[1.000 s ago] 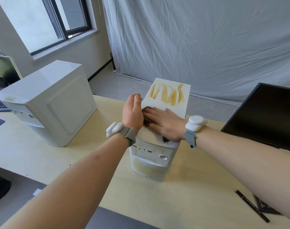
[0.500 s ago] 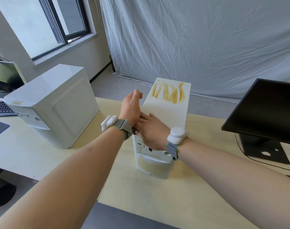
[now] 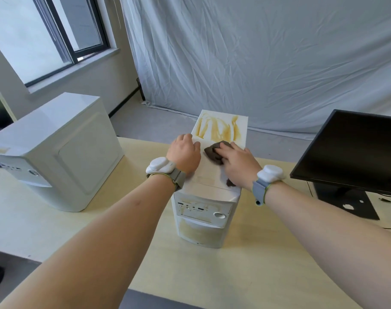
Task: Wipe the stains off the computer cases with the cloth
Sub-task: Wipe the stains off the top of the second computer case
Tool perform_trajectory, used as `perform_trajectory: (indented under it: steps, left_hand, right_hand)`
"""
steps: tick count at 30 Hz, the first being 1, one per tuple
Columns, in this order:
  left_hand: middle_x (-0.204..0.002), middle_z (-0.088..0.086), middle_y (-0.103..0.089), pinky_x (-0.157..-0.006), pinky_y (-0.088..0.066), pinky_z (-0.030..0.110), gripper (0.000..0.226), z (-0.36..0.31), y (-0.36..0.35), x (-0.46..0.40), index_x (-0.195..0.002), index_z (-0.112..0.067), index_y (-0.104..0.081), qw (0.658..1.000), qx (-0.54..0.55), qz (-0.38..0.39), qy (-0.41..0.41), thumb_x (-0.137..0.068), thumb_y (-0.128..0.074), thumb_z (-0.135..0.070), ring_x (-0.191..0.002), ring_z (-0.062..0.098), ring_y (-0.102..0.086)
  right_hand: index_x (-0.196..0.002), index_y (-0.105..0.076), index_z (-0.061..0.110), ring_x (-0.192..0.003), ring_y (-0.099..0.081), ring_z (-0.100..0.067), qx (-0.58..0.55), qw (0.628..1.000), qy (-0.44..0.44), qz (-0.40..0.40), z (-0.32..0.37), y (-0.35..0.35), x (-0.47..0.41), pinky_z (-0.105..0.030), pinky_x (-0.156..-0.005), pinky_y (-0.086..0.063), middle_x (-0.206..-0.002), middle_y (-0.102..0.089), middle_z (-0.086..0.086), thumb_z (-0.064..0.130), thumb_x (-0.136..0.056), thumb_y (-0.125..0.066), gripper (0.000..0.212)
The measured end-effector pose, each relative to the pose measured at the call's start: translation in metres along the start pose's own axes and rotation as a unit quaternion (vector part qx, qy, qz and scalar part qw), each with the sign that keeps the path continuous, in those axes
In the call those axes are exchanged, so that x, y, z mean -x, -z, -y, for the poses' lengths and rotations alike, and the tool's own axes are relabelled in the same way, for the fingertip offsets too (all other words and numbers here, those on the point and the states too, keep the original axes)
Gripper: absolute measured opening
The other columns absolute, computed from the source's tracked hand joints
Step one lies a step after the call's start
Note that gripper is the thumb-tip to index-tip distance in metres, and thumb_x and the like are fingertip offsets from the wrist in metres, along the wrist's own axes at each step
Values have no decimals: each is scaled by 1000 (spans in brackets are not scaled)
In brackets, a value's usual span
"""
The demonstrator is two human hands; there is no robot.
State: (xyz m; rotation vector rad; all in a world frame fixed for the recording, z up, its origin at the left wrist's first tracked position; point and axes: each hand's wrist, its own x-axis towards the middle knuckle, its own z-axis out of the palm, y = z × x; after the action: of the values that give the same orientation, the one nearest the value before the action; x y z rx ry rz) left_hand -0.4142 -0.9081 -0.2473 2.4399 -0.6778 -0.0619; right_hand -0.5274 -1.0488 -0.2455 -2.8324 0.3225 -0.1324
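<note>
Step in hand: while the brown stains point(image 3: 219, 128) sit unwiped on the far end of the top, wiping the upright computer case point(image 3: 209, 186) in the middle of the tabletop point(image 3: 257, 264).
Cloth: dark and crumpled, flat on the top of the case, just near of the stains and not on them yet point(image 3: 214, 152).
Right hand: pressing down on the cloth with fingers mostly straight and spread, a bit of cloth poking out near the wrist point(image 3: 238, 166).
Left hand: resting on the left edge of the case top, fingers curled over the side, likely holding the case steady; how hard the grip is, cannot tell point(image 3: 185, 152).
Hands together or apart: close side by side on the same case, not touching each other.
Next move, a guess: push the cloth away toward the far end, right over the brown marks, and rub back and forth with a firm press.
Needs care: case is tall and thin, so keep the left hand holding it or it may tip or slide.
Front of case: looks a bit yellow and dirty too, may need a wipe later.
Second case: bigger, white, on the left of the tabletop, well apart from the hands; one small yellowish mark on its near top point(image 3: 56, 150).
Monitor: black, on the right point(image 3: 355, 150).
</note>
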Motion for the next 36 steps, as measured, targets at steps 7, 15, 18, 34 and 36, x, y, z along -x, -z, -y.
perform_trajectory:
  steps: [7,15,18,34,36]
  left_hand:
    - [-158,6,-32,-121,-18,45,51,5,-17,0,-150,-9,-30,986,-116,25,-118,-105,-36,-31,-150,29,-19]
    - [-166,10,-17,-123,-16,43,67,9,-23,-12,-156,-4,-16,987,-121,78,-74,-105,-29,-44,-153,27,-12]
    - [-142,10,-47,-110,-31,43,42,8,-20,-18,-127,-7,-41,992,-92,57,-63,-102,-37,-41,-133,29,-38]
    - [-169,13,2,-127,-5,46,96,10,-29,-41,-159,-2,4,987,-146,58,-40,-97,-24,-70,-156,26,4]
    - [-169,13,2,-127,-5,45,97,10,-27,-42,-159,-3,5,988,-141,64,-30,-97,-25,-71,-156,26,4]
  right_hand:
    - [-123,-62,20,-144,-29,-29,44,998,18,-48,7,-12,10,-44,-110,-24,-146,-52,7,11,-93,-46,36]
    - [-106,-63,26,-108,-39,-27,49,987,-105,-114,0,-15,23,-35,-81,-29,-123,-59,18,7,-85,-43,35]
    - [-94,-56,23,-94,-35,-26,64,981,-139,-123,-2,-17,6,-36,-74,-35,-105,-59,12,9,-82,-43,23]
    - [-120,-60,12,-101,-46,-37,-35,959,-122,-252,-74,2,-94,-34,-78,-29,-117,-65,-4,8,-96,-35,34]
    - [-126,-59,12,-105,-44,-36,-42,963,-113,-241,-81,8,-117,-33,-79,-28,-123,-64,-3,7,-98,-39,34]
